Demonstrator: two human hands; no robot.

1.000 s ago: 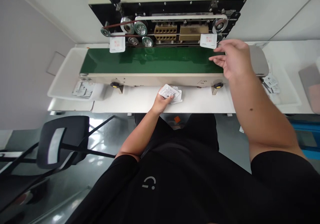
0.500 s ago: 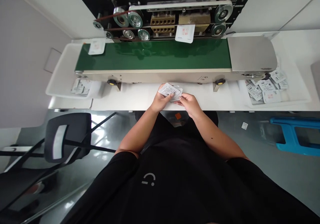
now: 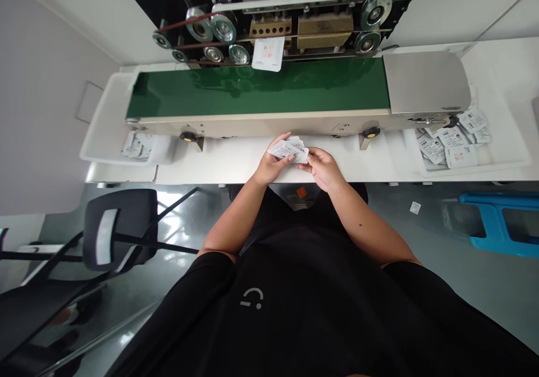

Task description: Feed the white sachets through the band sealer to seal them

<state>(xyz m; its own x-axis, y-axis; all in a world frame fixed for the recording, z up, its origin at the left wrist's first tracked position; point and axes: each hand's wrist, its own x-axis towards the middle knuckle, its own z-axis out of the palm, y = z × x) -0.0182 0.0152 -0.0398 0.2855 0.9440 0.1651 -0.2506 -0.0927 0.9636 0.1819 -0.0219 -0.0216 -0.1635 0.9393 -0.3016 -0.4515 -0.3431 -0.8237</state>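
Several small white printed sachets (image 3: 290,151) are fanned in my left hand (image 3: 270,163), with its thumb across the top of them. My right hand (image 3: 324,168) pinches the right edge of one sachet between thumb and fingers. Both hands are over the front strip of the white table, just before the belt machine. Another white sachet (image 3: 268,55) with a pinkish print hangs from the machine's sealing band, below the left brass block (image 3: 270,27). Its lower edge lies over the green conveyor belt (image 3: 202,93).
A white bin (image 3: 95,135) with several sachets stands at the left end of the machine. Another bin (image 3: 505,163) at the right holds a heap of sachets. A black chair (image 3: 122,225) is at left, a blue stool (image 3: 488,219) at right. One sachet (image 3: 415,207) lies on the floor.
The sachet in the machine has travelled left, from the right brass block to the left one. The sachet at the belt's left end is gone from there. My hands have shifted the fanned sachets slightly.
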